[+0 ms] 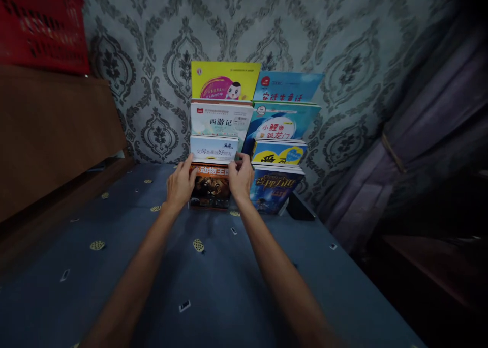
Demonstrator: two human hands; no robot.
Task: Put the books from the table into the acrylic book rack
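Observation:
A book with a lion on its dark cover [210, 189] stands upright in the front of the left column of books. My left hand [180, 184] grips its upper left side, thumb on the cover and fingers around the edge. At the upper right side, my right hand [241, 179] holds it the same way, fingers bent. Right behind it stands a white book [214, 148], close to my fingertips. Further back are a pale book [221, 119] and a yellow book [225, 78]. Lower parts of the rear books are hidden.
The right column holds a dark blue book [272, 190], a yellow-and-white book [280, 153], a teal book [285, 121] and a blue book [292, 86]. A dark flat object [301, 208] lies beside them. A red basket [41, 30] sits on a brown wooden panel [57, 129]. A curtain [381, 170] hangs right.

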